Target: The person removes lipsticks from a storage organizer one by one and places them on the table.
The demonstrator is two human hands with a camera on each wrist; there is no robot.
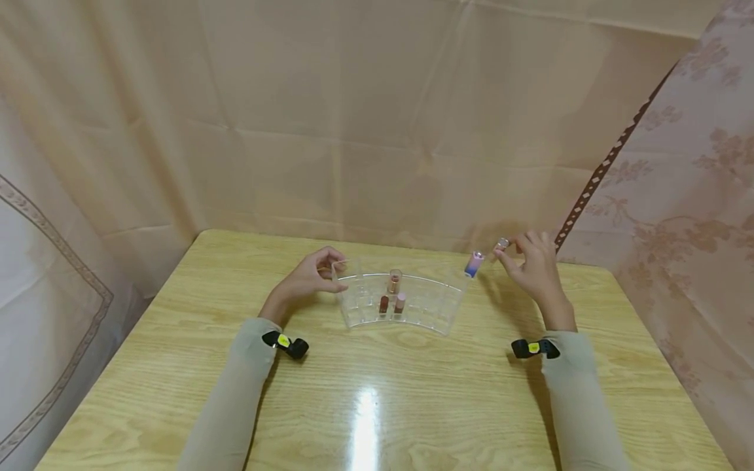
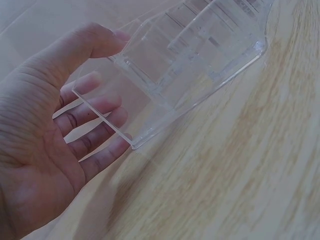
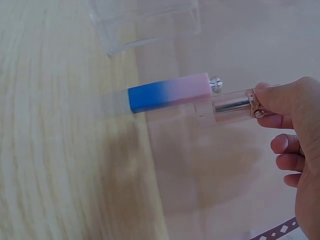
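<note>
"Beige cloth (image 1: 383, 131) hangs behind the wood-grain table (image 1: 412, 392) you work at. Starting at the fingertips, what has your right hand (image 1: 535, 265) got?"

"Your thumb and forefinger pinch a clear tube (image 3: 232, 104) by its metallic-ringed end, near the table's far edge. Your other fingers curl loosely, bearing nothing. Taking it by one end probably leaves the rest unobstructed."

"And your left hand (image 1: 309, 273)?"

"It straddles the left end of the clear organizer (image 1: 438, 311), thumb at the upper edge, the four fingers slightly bent and parted, some showing through the transparent wall. That hold likely steadies a light, slick piece; how hard you press, I can't tell."

"What's just past your right fingertips?"

"A blue-and-pink tube (image 1: 474, 264) with a silver knob, seemingly upright just beside the organizer's right end. Your pinched tube overlaps it in the right wrist view; whether they touch, I can't tell."

"And inside the organizer?"

"Around the middle: a clear-capped lipstick (image 1: 394, 281) toward the back, with a dark red lipstick (image 1: 384, 304) and a pink-topped lipstick (image 1: 400, 303) side by side in front. The dividers presumably keep them upright."

"Farther out?"

"Patterned cloth (image 1: 689, 196) hangs to your right."
</note>
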